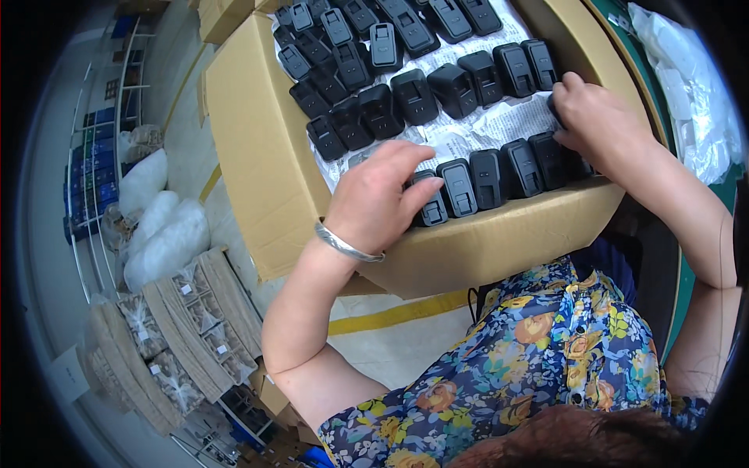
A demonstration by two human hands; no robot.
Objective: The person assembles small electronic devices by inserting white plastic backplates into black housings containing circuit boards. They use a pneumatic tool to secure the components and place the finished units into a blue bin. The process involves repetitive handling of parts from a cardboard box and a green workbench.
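An open cardboard box (pixel 257 156) lined with newspaper (pixel 499 125) holds several rows of black plastic devices (pixel 413 93). My left hand (pixel 378 199), with a silver bracelet (pixel 343 243) on the wrist, rests on the near row, its fingers touching a black device (pixel 429 207) at the row's left end. My right hand (pixel 597 117) presses on a black device (pixel 554 156) at the right end of the same row, by the box's right wall. Whether either hand actually grips a device cannot be told.
Clear plastic bags (pixel 694 101) lie on a green surface to the right. On the floor to the left are white sacks (pixel 168 234), cardboard trays with bagged parts (pixel 195 327) and a metal shelf rack (pixel 94 156). A yellow floor line (pixel 398 312) runs below the box.
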